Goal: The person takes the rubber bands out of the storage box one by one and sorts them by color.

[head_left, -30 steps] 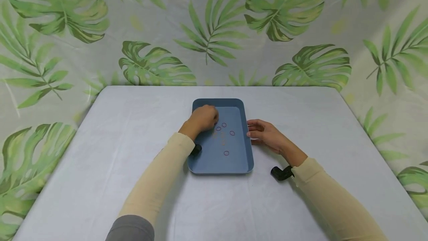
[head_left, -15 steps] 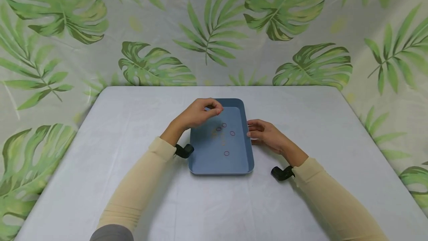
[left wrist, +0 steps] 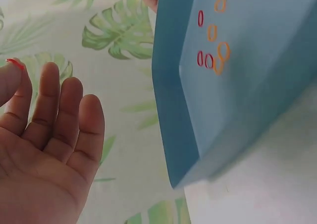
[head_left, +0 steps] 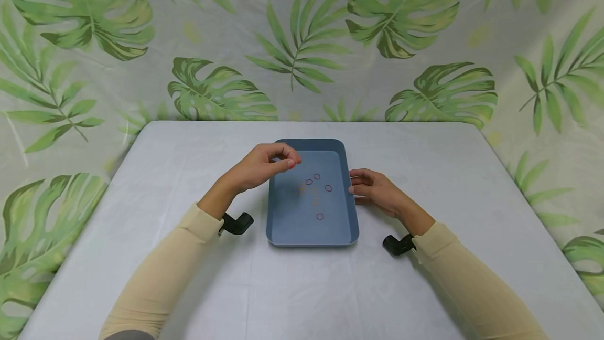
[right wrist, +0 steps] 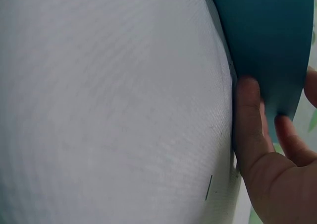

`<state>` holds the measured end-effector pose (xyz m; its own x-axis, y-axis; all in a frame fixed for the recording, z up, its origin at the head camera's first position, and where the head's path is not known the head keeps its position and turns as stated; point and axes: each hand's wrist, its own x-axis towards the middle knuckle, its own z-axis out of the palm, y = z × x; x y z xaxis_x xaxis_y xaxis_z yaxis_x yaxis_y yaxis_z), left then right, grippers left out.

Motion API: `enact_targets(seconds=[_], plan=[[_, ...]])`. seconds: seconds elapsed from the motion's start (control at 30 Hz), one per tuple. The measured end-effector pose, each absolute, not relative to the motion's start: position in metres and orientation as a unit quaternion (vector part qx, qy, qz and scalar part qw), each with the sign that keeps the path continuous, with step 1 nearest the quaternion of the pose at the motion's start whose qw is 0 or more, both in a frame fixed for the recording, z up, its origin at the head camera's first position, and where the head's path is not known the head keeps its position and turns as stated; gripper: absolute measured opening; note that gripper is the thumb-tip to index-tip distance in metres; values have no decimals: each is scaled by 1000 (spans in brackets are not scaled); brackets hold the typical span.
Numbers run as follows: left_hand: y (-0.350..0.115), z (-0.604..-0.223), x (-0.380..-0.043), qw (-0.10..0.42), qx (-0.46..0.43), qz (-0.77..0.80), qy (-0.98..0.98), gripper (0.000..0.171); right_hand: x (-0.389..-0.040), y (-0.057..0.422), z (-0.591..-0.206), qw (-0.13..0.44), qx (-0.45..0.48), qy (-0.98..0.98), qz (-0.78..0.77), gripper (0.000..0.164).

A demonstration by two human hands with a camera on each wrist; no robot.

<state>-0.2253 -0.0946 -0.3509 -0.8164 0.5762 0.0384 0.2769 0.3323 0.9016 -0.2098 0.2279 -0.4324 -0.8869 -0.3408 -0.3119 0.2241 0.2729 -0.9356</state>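
Observation:
My left hand (head_left: 261, 164) is raised above the left side of a blue rectangular tray (head_left: 288, 227). Between its thumb and forefinger it pinches a small red rubber band (left wrist: 15, 63), seen in the left wrist view; the other fingers are loosely extended. Inside the tray lie several thin rubber bands, some red, like the red loop (head_left: 320, 216) toward the near end, others orange, like the orange loop (left wrist: 220, 4). My right hand (head_left: 377, 191) touches the tray's right outer wall (right wrist: 267, 40) with relaxed fingers and thumb.
The tray stands on a table with a white cloth (head_left: 189, 146). A leaf-print curtain (head_left: 302, 41) hangs behind and beside the table. Black curved wrist devices sit under both cuffs, the left device (head_left: 237, 223) near the tray's left edge.
My left hand has risen from among the bands in the tray and drawn back to the left, carrying a red rubber band. My right hand has stayed against the tray.

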Motion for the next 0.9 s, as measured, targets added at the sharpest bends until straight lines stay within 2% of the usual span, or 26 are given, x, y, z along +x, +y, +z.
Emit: enact_targets(seconds=[0.27,0.6,0.9], plan=[[-119,-352,-225,144,243,518,808,13,-209,228,-430,226,-37,766,-601,61],[-171,-370,-245,71,167,495,850,23,-207,227,-429,228,-37,763,-604,60],[-222,-397,-257,59,82,491,865,32,-207,227,-429,233,-40,762,-603,61]])
